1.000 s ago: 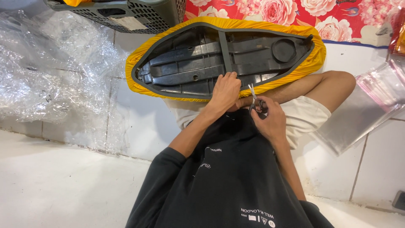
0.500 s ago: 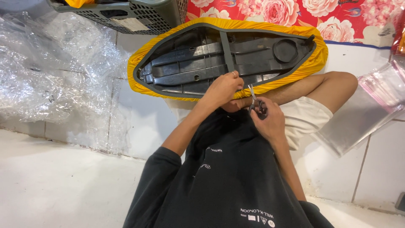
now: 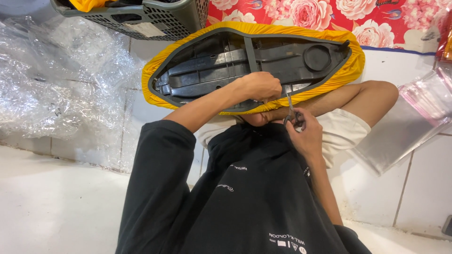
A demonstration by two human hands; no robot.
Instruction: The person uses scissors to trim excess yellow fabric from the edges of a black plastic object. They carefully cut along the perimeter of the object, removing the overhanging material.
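A: Since the earlier frames your left forearm has swung outward, and the left hand (image 3: 261,86) has shifted slightly along the near rim of the seat base (image 3: 245,61). Your right hand (image 3: 306,136) with the scissors (image 3: 290,109) sits in much the same spot. Confirm?

B: Confirmed. Where does the seat lie?

A: Upside down across your lap, black plastic underside up, its far edge near the flowered cloth (image 3: 329,14). The yellow cover (image 3: 351,70) is pulled over the rim all the way round, as far as shows.

B: Grip state, both hands?

A: Your left hand is closed, fingers curled down onto the cover at the near edge, pinching or pressing it; which, I cannot tell. Your right hand is wrapped round the scissor handles, blades pointing up at that same edge. Whether the blades stand apart or together I cannot tell.

B: Progress?

A: Judged from this: the cover is stretched on and seated; you are working at the near edge beside your left hand. How much remains there is hidden under your hands.
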